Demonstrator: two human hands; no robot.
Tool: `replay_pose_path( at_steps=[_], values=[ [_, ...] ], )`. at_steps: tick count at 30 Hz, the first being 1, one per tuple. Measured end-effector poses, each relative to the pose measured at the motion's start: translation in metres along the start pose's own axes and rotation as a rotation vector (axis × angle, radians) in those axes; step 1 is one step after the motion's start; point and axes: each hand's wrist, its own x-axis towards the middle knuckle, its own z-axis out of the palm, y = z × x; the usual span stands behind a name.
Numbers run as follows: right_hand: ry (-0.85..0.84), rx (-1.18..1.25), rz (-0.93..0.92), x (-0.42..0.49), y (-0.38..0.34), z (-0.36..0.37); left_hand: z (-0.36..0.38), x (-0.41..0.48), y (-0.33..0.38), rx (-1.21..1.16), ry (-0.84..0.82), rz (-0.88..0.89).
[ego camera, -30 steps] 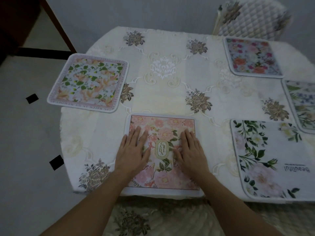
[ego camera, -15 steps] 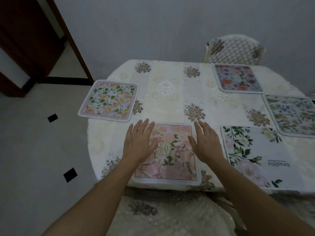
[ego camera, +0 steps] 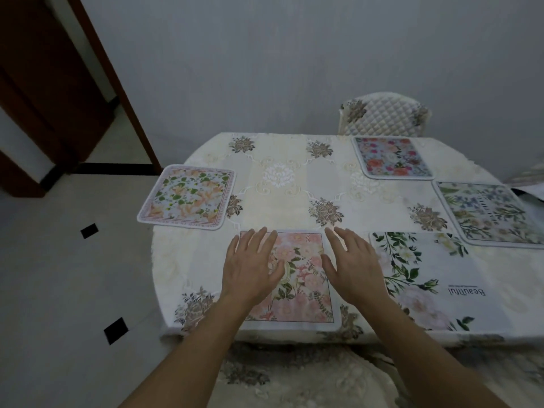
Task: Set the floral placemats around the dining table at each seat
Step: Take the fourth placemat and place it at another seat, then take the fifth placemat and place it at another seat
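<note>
Several floral placemats lie on the dining table (ego camera: 282, 201) with its cream embroidered cloth. A pink rose placemat (ego camera: 303, 278) lies at the near edge. My left hand (ego camera: 250, 266) hovers over its left side and my right hand (ego camera: 353, 266) over its right side, both with fingers straight and spread, holding nothing. Farther left is an orange-and-green leaf placemat (ego camera: 188, 197). To the right lies a white placemat (ego camera: 435, 278) with green leaves. A pale blue-flowered placemat (ego camera: 488, 214) sits at the right edge, and a red-and-pink flowered placemat (ego camera: 393, 157) at the far side.
A quilted cream chair (ego camera: 385, 114) stands behind the table against the grey wall. A dark wooden door frame (ego camera: 112, 81) is at the left, beside a pale tiled floor with black squares. Below the near table edge shows a quilted seat cushion (ego camera: 294, 378).
Both hands have lifted off the pink rose placemat and spread apart. My view has tilted up and back, showing more wall and the whole table.
</note>
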Motion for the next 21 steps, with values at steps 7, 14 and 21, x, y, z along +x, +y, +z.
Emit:
replay_pose_path(
  at_steps=[7,14,21],
  values=[
    [-0.024,0.076,-0.157,0.008,-0.028,0.008,-0.015,-0.031,-0.020,0.064,-0.004,-0.143],
    [-0.083,0.184,-0.424,0.022,-0.099,0.021,-0.036,-0.098,-0.057,0.149,0.082,-0.407],
    [-0.120,0.315,-0.719,0.013,-0.214,0.028,-0.077,-0.211,-0.107,0.259,0.165,-0.741]
  ],
)
